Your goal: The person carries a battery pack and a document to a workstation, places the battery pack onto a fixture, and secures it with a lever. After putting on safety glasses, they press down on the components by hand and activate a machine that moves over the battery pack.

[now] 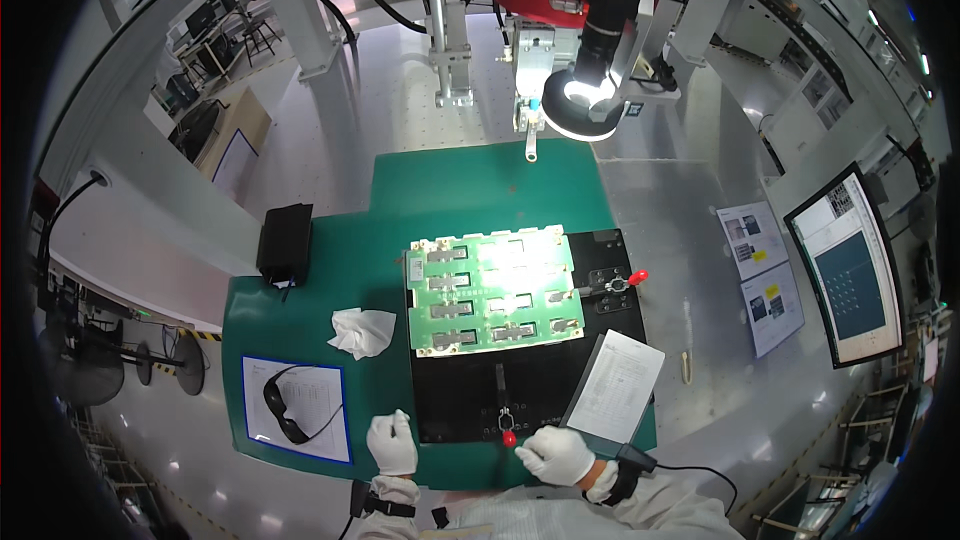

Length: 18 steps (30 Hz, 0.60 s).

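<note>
A green circuit board (475, 293) with several grey metal parts lies on a black fixture plate (450, 395), its upper right washed out by glare. One toggle clamp (504, 415) with a red handle tip stands at the plate's front edge. Another toggle clamp (618, 285) sits at the right, its arm reaching to the board. My left hand (392, 444), white-gloved, is curled closed at the mat's front edge, left of the plate. My right hand (557, 456), also gloved, is closed just right of the front clamp's red tip; contact cannot be made out.
Dark glasses (284, 410) lie on a blue-edged sheet (320, 445) at left. A crumpled white cloth (362, 332) and black case (285, 245) rest on the green mat (490, 185). A clipboard (617, 385) overlaps the plate's right. A ring-lit camera (585, 105) hangs above; a monitor (850, 275) stands right.
</note>
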Tool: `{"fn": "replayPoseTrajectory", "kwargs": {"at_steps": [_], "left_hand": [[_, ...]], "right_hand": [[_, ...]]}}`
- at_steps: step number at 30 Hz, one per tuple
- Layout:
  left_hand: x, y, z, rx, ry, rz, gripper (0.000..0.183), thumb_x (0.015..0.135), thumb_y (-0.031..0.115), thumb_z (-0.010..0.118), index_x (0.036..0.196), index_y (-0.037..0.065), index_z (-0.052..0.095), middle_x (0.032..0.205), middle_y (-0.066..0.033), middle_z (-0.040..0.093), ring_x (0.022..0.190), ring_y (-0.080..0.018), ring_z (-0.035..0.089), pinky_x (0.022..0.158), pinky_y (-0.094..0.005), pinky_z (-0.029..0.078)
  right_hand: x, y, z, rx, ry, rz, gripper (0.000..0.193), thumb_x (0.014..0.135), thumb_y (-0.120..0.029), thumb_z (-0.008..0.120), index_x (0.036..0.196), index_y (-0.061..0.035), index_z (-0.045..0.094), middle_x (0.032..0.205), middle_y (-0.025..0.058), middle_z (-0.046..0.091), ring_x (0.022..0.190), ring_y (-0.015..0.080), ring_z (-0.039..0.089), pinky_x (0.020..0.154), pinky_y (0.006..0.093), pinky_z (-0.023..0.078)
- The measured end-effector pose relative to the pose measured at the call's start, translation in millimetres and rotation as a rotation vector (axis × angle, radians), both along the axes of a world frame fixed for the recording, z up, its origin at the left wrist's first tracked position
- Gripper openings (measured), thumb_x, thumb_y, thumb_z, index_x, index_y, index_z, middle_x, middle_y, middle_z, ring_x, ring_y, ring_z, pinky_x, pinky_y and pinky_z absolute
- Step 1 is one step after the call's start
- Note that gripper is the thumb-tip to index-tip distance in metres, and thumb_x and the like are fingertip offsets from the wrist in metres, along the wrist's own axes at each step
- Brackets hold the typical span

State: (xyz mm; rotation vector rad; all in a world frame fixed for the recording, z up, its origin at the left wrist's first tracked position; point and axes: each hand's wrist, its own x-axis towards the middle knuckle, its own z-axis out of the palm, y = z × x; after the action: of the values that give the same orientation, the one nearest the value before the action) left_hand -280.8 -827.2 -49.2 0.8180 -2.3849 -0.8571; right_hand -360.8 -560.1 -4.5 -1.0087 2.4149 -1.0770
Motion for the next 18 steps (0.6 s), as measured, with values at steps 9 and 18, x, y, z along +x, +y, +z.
{"fn": "replayPoseTrajectory", "kwargs": {"at_steps": [9, 18], "left_hand": [[53.1, 36.1, -79.9, -0.096, -0.037, -0.135, 0.022, 0.077, 0.010, 0.064, 0.059, 0.006, 0.053, 0.062, -0.0086, 0.052, 0.056, -0.0285, 0.051, 0.053, -0.0413, 0.039], [54.7, 43.7, -72.4, -0.097, 0.081, -0.141, 0.020, 0.082, 0.014, 0.060, 0.065, 0.006, 0.059, 0.064, -0.0093, 0.055, 0.060, -0.0286, 0.055, 0.056, -0.0409, 0.041]], "right_hand": [[43.1, -9.0, -65.0, 0.276, -0.100, 0.109, 0.034, 0.089, -0.033, 0.047, 0.070, -0.0081, 0.060, 0.070, 0.0076, 0.060, 0.070, 0.0281, 0.060, 0.063, 0.0402, 0.049], [65.3, -5.8, -89.3, 0.200, 0.208, -0.005, 0.031, 0.085, -0.033, 0.053, 0.066, -0.0093, 0.057, 0.064, 0.0088, 0.058, 0.063, 0.0274, 0.059, 0.055, 0.0395, 0.049]]}}
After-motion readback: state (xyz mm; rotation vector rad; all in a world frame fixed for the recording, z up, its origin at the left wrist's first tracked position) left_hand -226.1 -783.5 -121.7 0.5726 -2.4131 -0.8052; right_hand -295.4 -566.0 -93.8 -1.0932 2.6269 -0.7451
